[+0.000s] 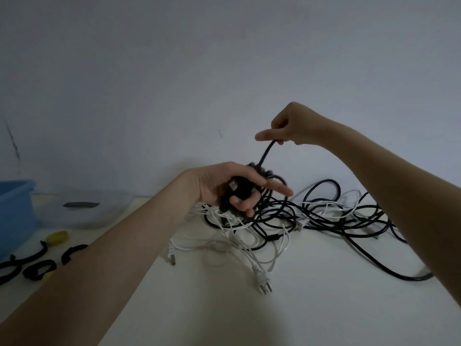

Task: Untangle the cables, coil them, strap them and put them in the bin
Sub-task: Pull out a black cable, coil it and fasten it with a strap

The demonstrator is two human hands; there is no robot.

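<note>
Left hand (232, 189) curls round black coil (259, 193) above tangle (287, 221) on table (311, 308); right hand (289, 127) pinches black cable (265, 153), lifted taut. Cable looks thick, springy, likely resists tight loops; best gripped near coil. Bin (15, 216) far left.

Dim rm — plain wall (174, 71) w/ scuffs, white table (311, 308).

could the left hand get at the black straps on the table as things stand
Probably not right away: the left hand grips a black cable coil. The straps lie uncovered at the table's left, so the way looks free once it lets go.
</note>
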